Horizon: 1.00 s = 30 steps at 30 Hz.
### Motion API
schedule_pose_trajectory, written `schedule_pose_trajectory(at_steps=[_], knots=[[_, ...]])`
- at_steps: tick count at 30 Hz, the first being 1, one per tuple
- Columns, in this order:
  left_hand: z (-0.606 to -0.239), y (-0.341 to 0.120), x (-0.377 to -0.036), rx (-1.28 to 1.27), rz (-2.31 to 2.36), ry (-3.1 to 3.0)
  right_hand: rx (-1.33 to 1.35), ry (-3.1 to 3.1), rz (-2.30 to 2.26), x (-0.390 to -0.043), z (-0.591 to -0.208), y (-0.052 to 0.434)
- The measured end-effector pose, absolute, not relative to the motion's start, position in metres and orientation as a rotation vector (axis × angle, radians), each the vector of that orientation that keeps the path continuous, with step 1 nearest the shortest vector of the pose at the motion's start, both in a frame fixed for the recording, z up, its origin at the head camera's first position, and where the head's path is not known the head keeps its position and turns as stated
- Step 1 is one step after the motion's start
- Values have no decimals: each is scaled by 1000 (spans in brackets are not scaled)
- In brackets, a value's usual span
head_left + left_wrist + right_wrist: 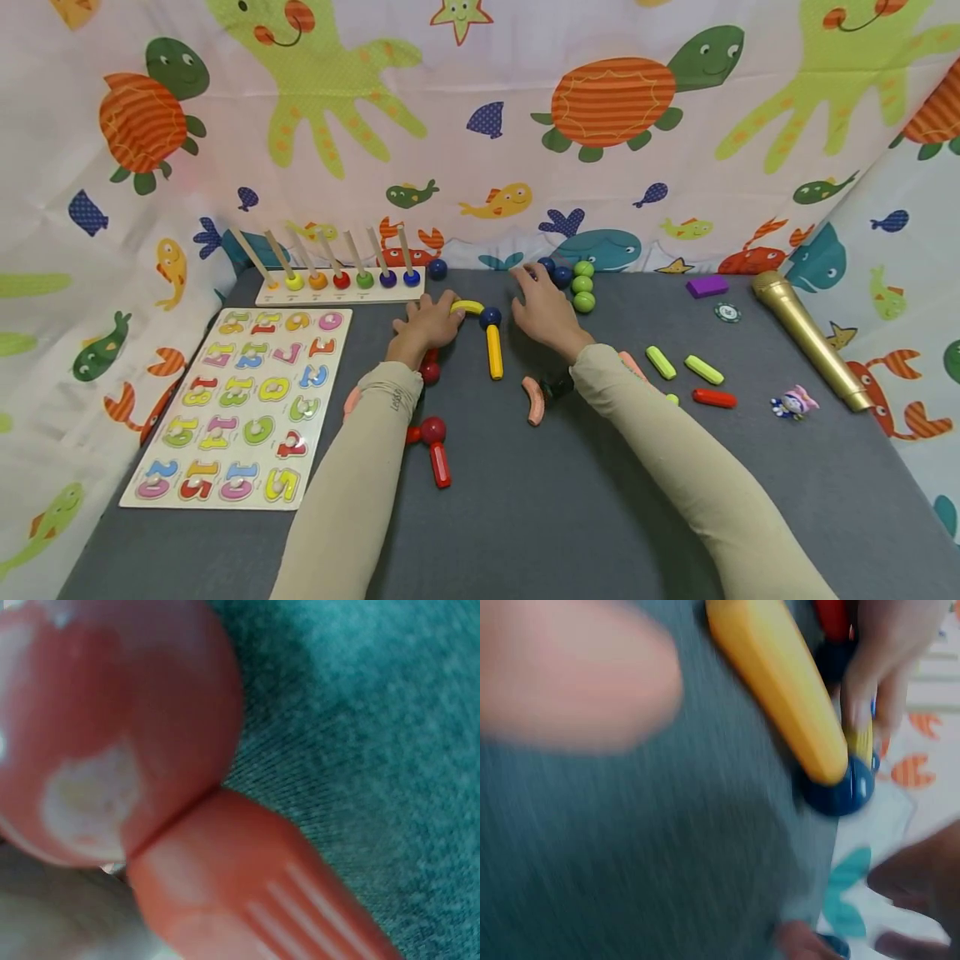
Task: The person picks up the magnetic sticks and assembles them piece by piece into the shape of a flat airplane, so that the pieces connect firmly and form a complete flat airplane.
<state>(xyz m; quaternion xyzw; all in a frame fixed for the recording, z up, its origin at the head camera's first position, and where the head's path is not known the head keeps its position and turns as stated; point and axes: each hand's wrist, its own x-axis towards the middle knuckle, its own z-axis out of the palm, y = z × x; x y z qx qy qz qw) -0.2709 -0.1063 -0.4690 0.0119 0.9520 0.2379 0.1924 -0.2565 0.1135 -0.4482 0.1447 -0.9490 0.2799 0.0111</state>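
Note:
Near the middle of the table, my left hand [427,321] pinches a curved yellow stick [468,307], its fingertips also showing on the stick in the right wrist view. The stick meets a dark blue ball [491,317], from which a straight yellow stick [494,354] extends. Below the left wrist is a red ball [112,735] joined to a red stick [262,892]. My right hand [546,310] reaches to the back of the table with fingers extended beside several dark blue balls [562,277]. Green balls [582,284] stand in a row right of them.
Left lie a number puzzle board [341,333] and a peg stand [300,294]. Another red ball with sticks [432,430] lies nearer the front. Peach [535,400], lime [703,369] and red sticks [714,398], a figurine [793,403] and a gold microphone [813,342] are to the right.

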Motion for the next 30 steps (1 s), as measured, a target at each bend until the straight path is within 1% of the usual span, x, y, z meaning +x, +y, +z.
schedule_pose_trajectory(at_steps=[3, 6, 10, 14, 18, 20, 22, 25, 26, 28, 30], knots=[[-470, -108, -270, 21, 670, 2677, 541, -3043, 725, -262, -447, 119], [-468, -111, -267, 13, 679, 2699, 584, -3063, 717, -263, -450, 125], [-455, -108, -250, 35, 745, 2837, 551, -2992, 685, -263, -455, 136], [-435, -97, -232, 157, 873, 3079, 497, -2973, 533, -265, -459, 146], [-417, -74, -222, 241, 1007, 2979, 481, -3037, 508, -264, -459, 159], [-432, -64, -234, 241, 951, 2821, 474, -3069, 502, -262, -458, 165], [-436, -54, -235, 216, 787, 2704, 473, -3102, 463, -259, -454, 169], [-446, -49, -235, 188, 613, 2627, 542, -3162, 332, -253, -448, 170], [-442, -48, -231, 162, 583, 2613, 573, -3182, 305, -250, -446, 169], [-449, -51, -231, 159, 607, 2611, 636, -3201, 308, -244, -441, 169], [-452, -53, -234, 145, 688, 2575, 657, -3207, 433, -239, -437, 170]])
